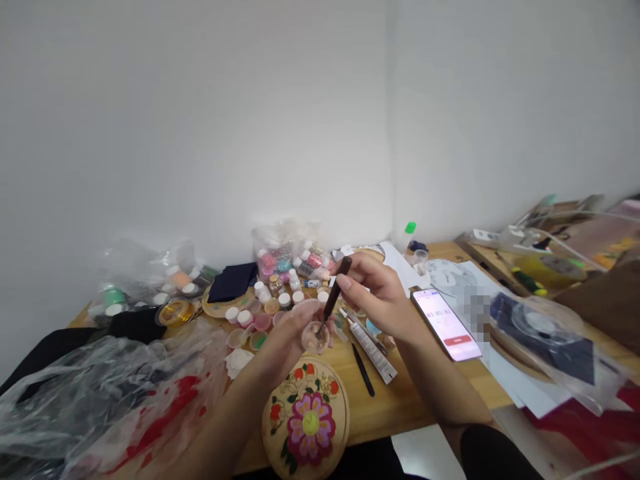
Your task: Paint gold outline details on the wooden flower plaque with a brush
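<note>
The little clear cup (315, 337) sits in your left hand (287, 343), just above the round wooden disc (306, 420) with the big pink flower painted on it. Your fingers wrap around the cup and hold it up off the table (395, 400). Your right hand (373, 290) pinches a thin dark stick (336, 297), and the low end of the stick is down inside the cup. The stick leans, with its top toward the wall.

Behind your hands are lots of small pots (260, 320) with white lids and pink, orange and green stuff in them. A bag of tiny glitter bottles (290, 257) stands a bit farther back. A white tube (373, 350) and a black pen (363, 370) lie on the table just under your right hand. A phone (447, 325) with its screen lit lies to the right of that hand. A crinkly plastic bag (100, 393) with red marks covers the left end of the table.
</note>
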A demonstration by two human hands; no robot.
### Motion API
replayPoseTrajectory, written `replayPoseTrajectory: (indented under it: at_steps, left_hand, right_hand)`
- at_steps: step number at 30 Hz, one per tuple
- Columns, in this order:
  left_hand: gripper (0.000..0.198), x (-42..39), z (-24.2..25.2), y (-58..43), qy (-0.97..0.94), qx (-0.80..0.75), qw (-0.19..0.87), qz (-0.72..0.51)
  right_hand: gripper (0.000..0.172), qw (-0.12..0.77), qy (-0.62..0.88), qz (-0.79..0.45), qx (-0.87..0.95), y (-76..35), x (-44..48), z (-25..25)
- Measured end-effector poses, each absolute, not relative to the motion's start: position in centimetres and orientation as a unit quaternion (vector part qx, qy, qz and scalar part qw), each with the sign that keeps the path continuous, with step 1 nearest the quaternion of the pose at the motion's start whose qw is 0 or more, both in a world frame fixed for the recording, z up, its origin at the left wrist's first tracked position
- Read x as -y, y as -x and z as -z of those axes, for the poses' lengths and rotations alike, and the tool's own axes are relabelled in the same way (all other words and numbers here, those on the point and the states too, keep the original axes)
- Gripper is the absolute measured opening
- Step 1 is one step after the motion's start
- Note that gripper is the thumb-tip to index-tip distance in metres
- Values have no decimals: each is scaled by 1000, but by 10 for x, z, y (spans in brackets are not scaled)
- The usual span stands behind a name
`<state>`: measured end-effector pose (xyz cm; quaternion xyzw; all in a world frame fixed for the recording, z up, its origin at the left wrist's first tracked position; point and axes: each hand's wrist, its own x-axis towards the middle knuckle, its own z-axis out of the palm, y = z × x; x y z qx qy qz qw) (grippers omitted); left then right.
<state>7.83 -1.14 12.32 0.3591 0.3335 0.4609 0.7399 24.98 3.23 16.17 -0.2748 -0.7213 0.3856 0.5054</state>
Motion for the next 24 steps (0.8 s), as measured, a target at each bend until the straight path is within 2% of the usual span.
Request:
replayPoseTrajectory:
  at_steps: [10,15,24]
  left_hand:
    - [38,18,-165,-33,-361,-277,683,-571]
    - [51,34,-180,0,-375,-225,684,-583]
    - [35,42,-185,36,-343,-139,653,-661]
  right_hand:
    - [17,444,242,-270,819,-206,-32,-245]
    - [15,429,233,-190,852,-171,-20,-278]
    - [14,429,217,-66,874,-125,20,-311]
